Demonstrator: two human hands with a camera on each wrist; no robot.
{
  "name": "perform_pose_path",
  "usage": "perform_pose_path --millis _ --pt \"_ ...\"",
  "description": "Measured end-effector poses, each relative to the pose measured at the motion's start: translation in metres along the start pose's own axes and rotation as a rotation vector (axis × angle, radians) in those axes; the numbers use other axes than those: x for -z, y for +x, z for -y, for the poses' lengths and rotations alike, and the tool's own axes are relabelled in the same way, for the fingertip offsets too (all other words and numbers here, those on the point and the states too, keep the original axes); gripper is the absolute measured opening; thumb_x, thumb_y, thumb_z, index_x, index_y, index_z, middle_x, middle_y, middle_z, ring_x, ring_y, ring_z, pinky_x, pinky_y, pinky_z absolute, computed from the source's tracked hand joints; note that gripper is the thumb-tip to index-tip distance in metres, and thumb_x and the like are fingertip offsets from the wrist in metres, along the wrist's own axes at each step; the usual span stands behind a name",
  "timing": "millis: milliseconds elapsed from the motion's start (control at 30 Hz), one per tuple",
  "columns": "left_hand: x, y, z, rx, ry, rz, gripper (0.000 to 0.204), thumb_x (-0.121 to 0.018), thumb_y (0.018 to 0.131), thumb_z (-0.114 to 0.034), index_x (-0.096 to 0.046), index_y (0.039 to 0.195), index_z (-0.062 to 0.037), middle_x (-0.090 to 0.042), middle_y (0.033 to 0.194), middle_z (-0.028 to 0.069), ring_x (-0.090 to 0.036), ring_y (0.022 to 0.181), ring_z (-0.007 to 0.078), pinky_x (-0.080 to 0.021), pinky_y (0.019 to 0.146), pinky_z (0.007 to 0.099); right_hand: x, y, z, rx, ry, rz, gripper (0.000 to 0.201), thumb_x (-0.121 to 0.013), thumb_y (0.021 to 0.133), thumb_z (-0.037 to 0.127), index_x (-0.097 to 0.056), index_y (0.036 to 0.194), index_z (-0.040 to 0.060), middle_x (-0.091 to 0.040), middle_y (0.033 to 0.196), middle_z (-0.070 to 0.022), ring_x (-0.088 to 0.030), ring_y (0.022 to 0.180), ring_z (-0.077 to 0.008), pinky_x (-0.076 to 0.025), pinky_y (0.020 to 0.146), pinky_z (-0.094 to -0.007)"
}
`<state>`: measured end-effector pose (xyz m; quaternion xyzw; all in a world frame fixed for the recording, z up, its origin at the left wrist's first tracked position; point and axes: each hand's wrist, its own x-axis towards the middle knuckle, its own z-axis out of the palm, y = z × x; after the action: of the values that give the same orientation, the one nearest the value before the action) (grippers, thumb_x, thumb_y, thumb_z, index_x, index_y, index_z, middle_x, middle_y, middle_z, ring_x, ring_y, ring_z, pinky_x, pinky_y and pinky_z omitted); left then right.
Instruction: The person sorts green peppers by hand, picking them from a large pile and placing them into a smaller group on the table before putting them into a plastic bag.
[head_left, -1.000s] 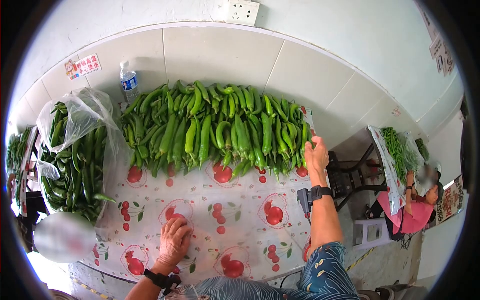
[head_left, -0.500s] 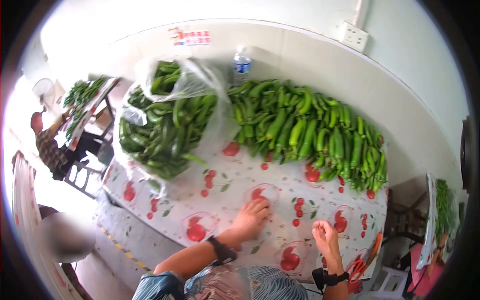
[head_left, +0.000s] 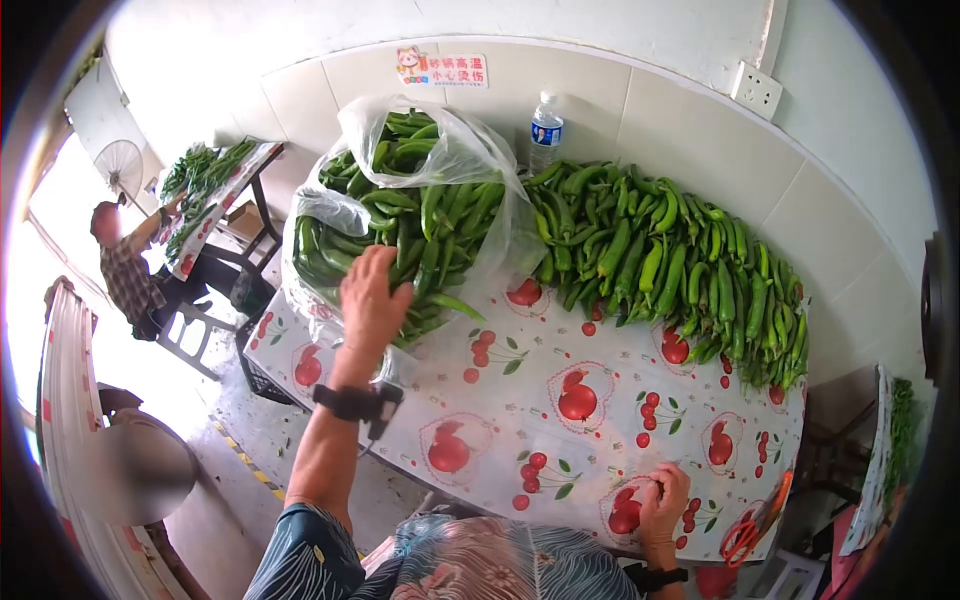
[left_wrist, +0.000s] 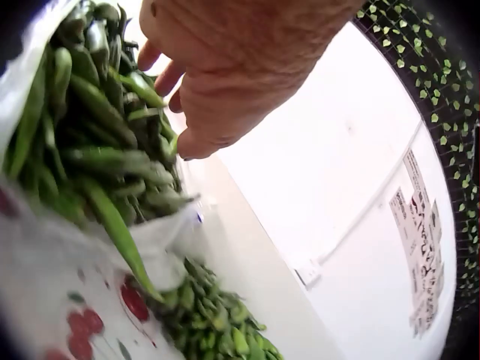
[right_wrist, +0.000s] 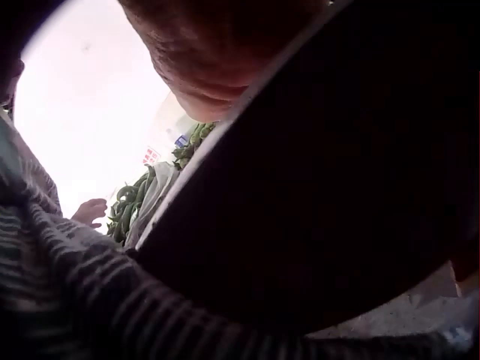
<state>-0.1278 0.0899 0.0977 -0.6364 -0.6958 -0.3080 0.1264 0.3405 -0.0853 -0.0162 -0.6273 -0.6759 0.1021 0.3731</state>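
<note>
My left hand (head_left: 370, 300) reaches over the near side of a clear plastic bag (head_left: 455, 145) full of long green chili peppers (head_left: 440, 215). In the left wrist view, its fingers (left_wrist: 171, 76) are loosely spread beside the peppers in the bag, gripping none of them. One pepper (left_wrist: 120, 236) pokes out over the bag's side. At the table's front edge, my right hand (head_left: 663, 505) rests with fingers loosely curled and nothing seen in it. A broad row of laid-out green peppers (head_left: 660, 260) runs along the wall, to the right of the bag.
A water bottle (head_left: 545, 135) stands against the wall behind the peppers. Red-handled scissors (head_left: 740, 540) lie at the right front of the cherry-patterned tablecloth (head_left: 520, 400). Another person (head_left: 130, 265) sits at a table of greens on the far left.
The view has swung left. My left hand has moved from the tablecloth up to the bag of peppers. My right hand has drawn back from the pepper row to the table's front edge.
</note>
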Motion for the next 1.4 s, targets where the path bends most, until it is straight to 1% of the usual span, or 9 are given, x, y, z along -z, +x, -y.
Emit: perform_pose_path --millis 67,167,400,567,800,967,1133,1233,1400 --pt "0.003 0.005 0.021 0.143 0.061 0.141 0.072 -0.075 0.071 -0.021 -0.043 0.135 -0.009 -0.049 0.132 0.0108 -0.044 0.125 0.0289 -0.035 0.099 0.0449 -0.001 0.001 -0.001 0.001 0.002 -0.012 0.015 -0.055 0.077 -0.001 -0.058 0.091 0.0036 -0.059 0.103 -0.0135 -0.054 0.095 -0.0329 -0.045 0.084 -0.0419" --pt "-0.002 0.006 0.026 0.172 0.128 0.245 0.089 -0.08 0.067 -0.025 -0.035 0.141 -0.0103 -0.047 0.133 0.0107 -0.04 0.127 0.0287 -0.035 0.098 0.0468 -0.003 0.001 -0.001 0.003 0.005 -0.032 0.016 -0.055 0.077 -0.001 -0.058 0.091 0.004 -0.059 0.103 -0.0135 -0.054 0.095 -0.0327 -0.045 0.083 -0.0419" --pt "-0.025 0.02 0.022 0.104 0.288 0.329 0.103 -0.085 0.061 -0.029 -0.029 0.147 -0.0205 -0.045 0.133 0.0154 -0.04 0.127 0.0324 -0.033 0.095 0.0519 -0.003 0.001 -0.002 0.004 -0.018 -0.041 0.017 -0.054 0.076 -0.002 -0.057 0.092 0.004 -0.06 0.101 -0.0134 -0.054 0.094 -0.0322 -0.045 0.084 -0.0414" --pt "-0.019 0.028 0.024 0.111 0.273 0.332 0.086 -0.075 0.066 -0.011 -0.036 0.141 -0.0205 -0.058 0.119 0.0078 -0.051 0.117 0.0273 -0.035 0.092 0.0508 -0.003 0.002 0.001 -0.016 0.004 -0.038 0.015 -0.055 0.077 -0.003 -0.057 0.091 0.0033 -0.059 0.101 -0.0135 -0.054 0.094 -0.0316 -0.045 0.084 -0.0407" --pt "-0.025 0.014 0.02 0.085 0.215 0.26 0.082 -0.07 0.067 -0.007 -0.037 0.14 -0.0206 -0.055 0.124 0.0077 -0.048 0.121 0.0281 -0.034 0.092 0.0501 0.0 0.005 0.009 -0.073 0.021 -0.028 0.012 -0.055 0.079 -0.004 -0.057 0.09 0.0016 -0.059 0.101 -0.0139 -0.055 0.095 -0.0304 -0.045 0.086 -0.0385" --pt "-0.034 0.011 0.026 0.077 0.175 0.249 0.089 -0.071 0.067 0.0 -0.032 0.144 -0.0205 -0.049 0.13 0.0096 -0.045 0.123 0.0316 -0.045 0.089 0.0513 -0.002 0.005 0.009 -0.046 -0.009 -0.04 0.012 -0.054 0.08 -0.003 -0.057 0.09 0.0009 -0.059 0.101 -0.0138 -0.055 0.094 -0.0298 -0.045 0.086 -0.0376" --pt "-0.044 0.006 0.041 0.015 0.052 0.168 0.082 -0.064 0.07 0.002 -0.034 0.142 -0.022 -0.05 0.126 0.008 -0.045 0.122 0.0315 -0.044 0.086 0.051 -0.006 0.007 0.013 -0.071 -0.037 -0.067 0.012 -0.055 0.08 -0.003 -0.057 0.091 0.0013 -0.061 0.098 -0.0132 -0.056 0.093 -0.0304 -0.046 0.081 -0.0388" --pt "-0.04 0.008 0.045 0.014 -0.027 0.156 0.08 -0.065 0.069 0.002 -0.037 0.14 -0.0202 -0.052 0.125 0.0083 -0.046 0.12 0.0326 -0.045 0.087 0.0487 -0.008 0.022 0.023 -0.225 0.04 -0.026 0.012 -0.057 0.081 -0.001 -0.058 0.093 0.0009 -0.062 0.096 -0.0129 -0.059 0.088 -0.0283 -0.048 0.076 -0.0366" --pt "-0.027 0.007 0.03 -0.032 -0.129 0.151 0.074 -0.067 0.068 0.002 -0.041 0.135 -0.0167 -0.053 0.121 0.0082 -0.047 0.118 0.0312 -0.045 0.086 0.046 -0.019 0.082 0.085 -0.181 0.177 0.217 0.018 -0.06 0.083 0.004 -0.06 0.1 0.001 -0.065 0.096 -0.0115 -0.063 0.084 -0.0223 -0.051 0.071 -0.033"
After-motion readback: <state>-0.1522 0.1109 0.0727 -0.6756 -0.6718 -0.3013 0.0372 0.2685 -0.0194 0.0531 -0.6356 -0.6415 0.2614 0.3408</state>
